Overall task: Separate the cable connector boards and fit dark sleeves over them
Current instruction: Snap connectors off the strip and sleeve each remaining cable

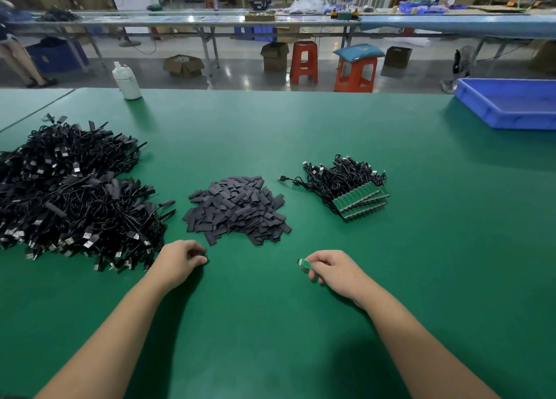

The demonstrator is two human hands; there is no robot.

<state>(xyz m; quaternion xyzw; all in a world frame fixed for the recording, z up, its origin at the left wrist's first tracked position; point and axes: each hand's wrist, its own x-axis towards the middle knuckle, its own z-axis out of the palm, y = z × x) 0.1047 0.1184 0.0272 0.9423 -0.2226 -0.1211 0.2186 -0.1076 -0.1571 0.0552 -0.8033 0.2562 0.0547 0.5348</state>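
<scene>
Right hand (332, 270) pinches one green connector board (306, 263), its long axis pointing left toward the left hand (183, 258). Left hand rests on the green table (421, 248) with fingers curled; whether it holds a sleeve cannot be told. Dark sleeve pile (237, 209) lies just ahead of the left hand, the nearer one. Remaining joined boards (361, 201) sit ahead of the right hand.

Bright, even overhead light falls on the green table (270, 133), casting soft shadows beneath both forearms. Wide-angle distortion bends the edges; the far workshop is slightly soft, its floor (234, 70) showing glare.
</scene>
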